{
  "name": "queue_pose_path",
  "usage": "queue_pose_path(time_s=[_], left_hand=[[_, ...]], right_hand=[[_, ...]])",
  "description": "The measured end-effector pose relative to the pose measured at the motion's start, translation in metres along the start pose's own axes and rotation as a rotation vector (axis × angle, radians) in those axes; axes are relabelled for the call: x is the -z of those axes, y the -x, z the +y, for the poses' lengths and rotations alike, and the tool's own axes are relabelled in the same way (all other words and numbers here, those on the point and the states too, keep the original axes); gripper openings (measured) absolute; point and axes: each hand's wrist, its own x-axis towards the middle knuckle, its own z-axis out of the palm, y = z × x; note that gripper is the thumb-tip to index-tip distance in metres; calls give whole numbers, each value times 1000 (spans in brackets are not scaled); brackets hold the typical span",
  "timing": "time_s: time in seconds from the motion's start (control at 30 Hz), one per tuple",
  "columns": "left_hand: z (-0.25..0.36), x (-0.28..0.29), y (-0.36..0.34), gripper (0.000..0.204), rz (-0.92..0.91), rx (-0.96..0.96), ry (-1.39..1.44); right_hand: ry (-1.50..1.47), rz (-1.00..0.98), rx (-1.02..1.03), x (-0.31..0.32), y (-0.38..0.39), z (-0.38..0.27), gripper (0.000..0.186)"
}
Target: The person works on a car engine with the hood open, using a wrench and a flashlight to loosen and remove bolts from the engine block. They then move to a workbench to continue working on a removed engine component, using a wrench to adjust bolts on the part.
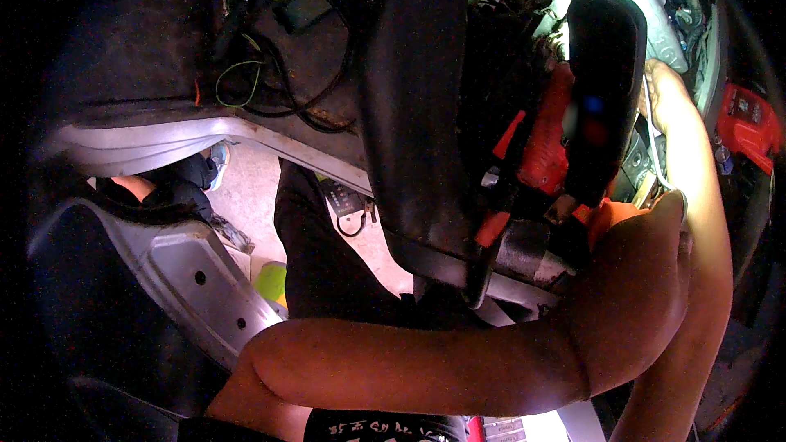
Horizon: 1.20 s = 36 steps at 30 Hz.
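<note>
My left hand [634, 282] is bent at the wrist and curled, at the end of a forearm that crosses low over the view. Its fingers are turned away, and what they hold is hidden. Bright orange shows just beyond it. My right hand [665, 90] reaches farther up, partly behind a black rounded panel [602, 98], with its fingers mostly out of sight. Between the two hands runs a thin pale cable [652, 135]. Left of the panel lies a red ribbed part [547, 135].
A brightly lit pale cover [630, 0] and engine-like parts lie at the far right. A red case [747, 127] is beyond my right arm. Loose wires [270, 86] lie on a dark surface at left. An open car door frame [188, 266] and another person's shoe [219, 165] show below.
</note>
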Motion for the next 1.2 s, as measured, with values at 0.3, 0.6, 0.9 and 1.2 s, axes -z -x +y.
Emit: queue_pose_path(time_s=[0.3, 0.6, 0.9, 1.2], left_hand=[[2, 8, 11, 16, -80, 36, -47], [5, 10, 18, 17, -100, 69, -28], [4, -1, 1, 16, 52, -16, 29], [-17, 8, -37, 16, 204, -174, -289]], right_hand=[[-32, 28, -11, -1, -4, 1, 35], [-22, -7, -31, 1, -17, 4, 39], [-72, -93, -23, 3, -30, 10, 35], [-13, 41, 151, -18, 8, 8, 36]])
